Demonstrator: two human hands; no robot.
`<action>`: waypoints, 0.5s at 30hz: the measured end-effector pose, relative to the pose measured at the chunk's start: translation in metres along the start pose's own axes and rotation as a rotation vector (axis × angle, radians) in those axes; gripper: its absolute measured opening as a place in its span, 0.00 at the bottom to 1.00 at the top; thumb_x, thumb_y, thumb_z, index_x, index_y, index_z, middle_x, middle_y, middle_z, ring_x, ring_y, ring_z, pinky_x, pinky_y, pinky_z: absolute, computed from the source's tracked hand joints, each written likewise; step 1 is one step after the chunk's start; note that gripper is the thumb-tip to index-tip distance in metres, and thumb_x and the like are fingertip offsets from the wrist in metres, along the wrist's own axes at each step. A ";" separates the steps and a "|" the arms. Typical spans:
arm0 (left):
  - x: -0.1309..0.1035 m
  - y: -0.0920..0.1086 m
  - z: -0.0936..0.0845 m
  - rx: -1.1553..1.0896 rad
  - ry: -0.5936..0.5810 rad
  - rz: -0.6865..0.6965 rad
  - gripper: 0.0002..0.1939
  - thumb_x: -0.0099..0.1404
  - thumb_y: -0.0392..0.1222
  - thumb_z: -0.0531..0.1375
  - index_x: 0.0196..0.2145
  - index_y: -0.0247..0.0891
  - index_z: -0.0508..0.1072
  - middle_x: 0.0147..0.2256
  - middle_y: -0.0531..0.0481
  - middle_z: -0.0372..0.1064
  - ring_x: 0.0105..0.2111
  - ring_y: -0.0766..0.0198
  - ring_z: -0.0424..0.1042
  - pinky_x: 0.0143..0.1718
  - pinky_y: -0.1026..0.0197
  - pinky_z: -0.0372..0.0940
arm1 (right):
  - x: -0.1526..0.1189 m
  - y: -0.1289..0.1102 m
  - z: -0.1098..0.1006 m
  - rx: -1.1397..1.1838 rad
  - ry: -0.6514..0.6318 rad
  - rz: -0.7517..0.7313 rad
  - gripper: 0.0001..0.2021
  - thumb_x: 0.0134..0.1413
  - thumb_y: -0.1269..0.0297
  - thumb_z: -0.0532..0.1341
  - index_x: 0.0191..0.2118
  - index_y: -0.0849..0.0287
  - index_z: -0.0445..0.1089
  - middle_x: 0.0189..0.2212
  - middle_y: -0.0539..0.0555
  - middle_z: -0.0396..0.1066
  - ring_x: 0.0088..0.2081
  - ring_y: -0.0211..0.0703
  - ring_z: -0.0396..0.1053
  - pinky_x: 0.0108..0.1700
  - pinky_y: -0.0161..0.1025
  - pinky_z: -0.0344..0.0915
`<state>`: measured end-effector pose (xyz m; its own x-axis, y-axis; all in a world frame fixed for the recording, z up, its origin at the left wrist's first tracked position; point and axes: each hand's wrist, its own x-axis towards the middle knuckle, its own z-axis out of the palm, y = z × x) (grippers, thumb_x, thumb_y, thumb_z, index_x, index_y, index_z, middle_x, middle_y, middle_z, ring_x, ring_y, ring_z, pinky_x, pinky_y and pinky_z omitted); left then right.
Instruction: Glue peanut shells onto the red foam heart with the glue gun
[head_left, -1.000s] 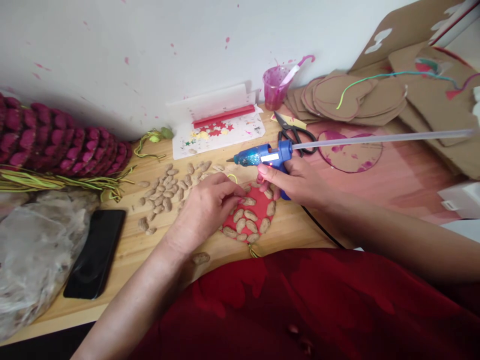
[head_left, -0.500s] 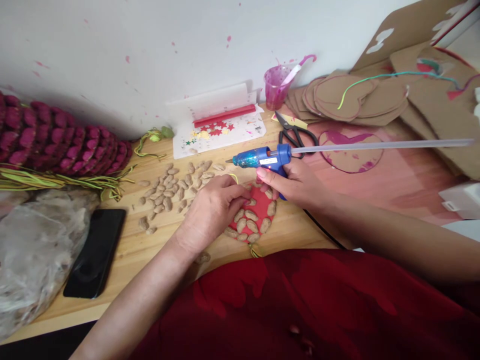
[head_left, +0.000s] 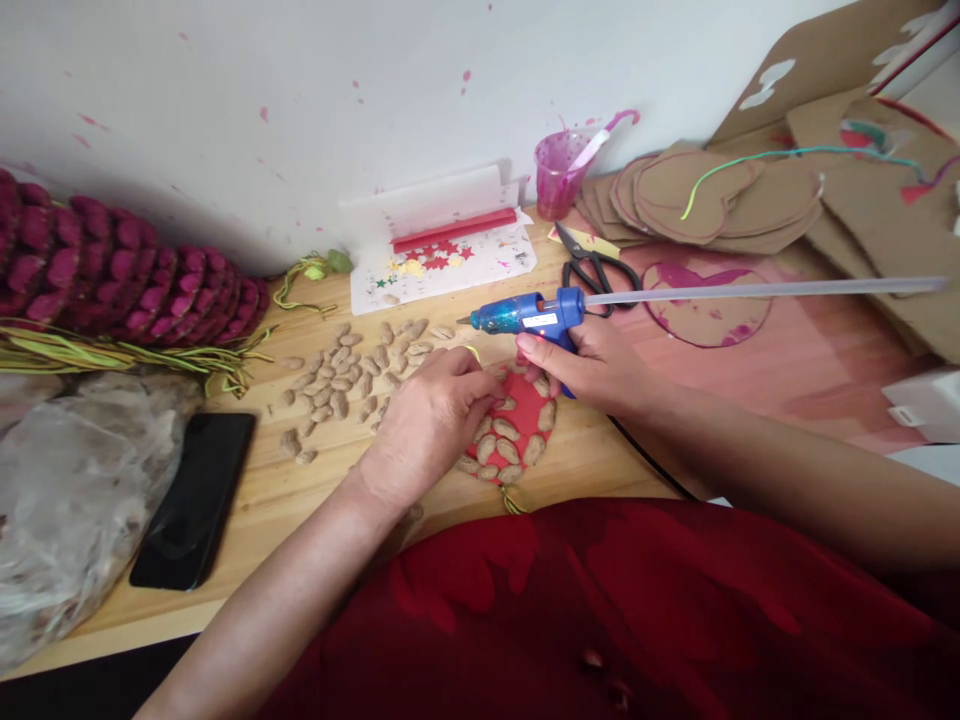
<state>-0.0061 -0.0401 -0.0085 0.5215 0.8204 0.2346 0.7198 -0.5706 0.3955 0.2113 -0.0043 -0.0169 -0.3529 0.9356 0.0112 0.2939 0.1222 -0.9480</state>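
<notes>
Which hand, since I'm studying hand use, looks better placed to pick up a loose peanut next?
Probably the left hand: it is nearer the loose peanuts, while the right hand holds the glue gun. Whether the left pinches something is hidden.

Worn on the head, the one camera looks forward and down over the red garment [head_left: 600,600], from close above; the left hand [head_left: 439,410] and right hand [head_left: 600,365] sit near mid-view, and the wooden table [head_left: 277,490] runs back to the white wall [head_left: 420,110] across the top.
</notes>
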 end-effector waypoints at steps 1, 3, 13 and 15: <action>0.000 0.000 0.000 0.007 -0.004 -0.003 0.07 0.70 0.37 0.62 0.36 0.41 0.81 0.35 0.50 0.70 0.36 0.63 0.70 0.37 0.61 0.65 | 0.000 0.000 0.000 -0.002 0.000 -0.003 0.17 0.66 0.52 0.62 0.30 0.59 0.70 0.24 0.51 0.73 0.23 0.36 0.70 0.28 0.36 0.65; 0.000 0.001 0.000 0.018 -0.013 -0.010 0.07 0.70 0.37 0.62 0.36 0.41 0.81 0.36 0.50 0.70 0.37 0.62 0.70 0.38 0.61 0.65 | 0.000 0.001 0.000 0.000 0.001 -0.010 0.17 0.66 0.52 0.62 0.30 0.59 0.70 0.23 0.51 0.74 0.22 0.36 0.70 0.27 0.36 0.65; 0.000 0.004 0.001 -0.001 -0.032 -0.057 0.08 0.69 0.33 0.62 0.35 0.41 0.80 0.37 0.49 0.69 0.38 0.61 0.69 0.39 0.60 0.65 | 0.002 0.002 0.001 0.011 0.013 0.016 0.17 0.64 0.51 0.62 0.31 0.60 0.71 0.22 0.50 0.73 0.20 0.35 0.70 0.24 0.35 0.66; 0.000 0.003 0.002 -0.003 -0.026 -0.058 0.08 0.69 0.33 0.62 0.36 0.40 0.81 0.37 0.49 0.69 0.38 0.61 0.69 0.39 0.60 0.65 | 0.003 0.003 0.001 0.044 0.010 0.031 0.17 0.64 0.51 0.62 0.31 0.60 0.71 0.22 0.50 0.73 0.19 0.35 0.69 0.22 0.34 0.65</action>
<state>-0.0027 -0.0417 -0.0085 0.4905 0.8510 0.1879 0.7478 -0.5217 0.4106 0.2102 -0.0018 -0.0199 -0.3354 0.9420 -0.0155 0.2655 0.0788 -0.9609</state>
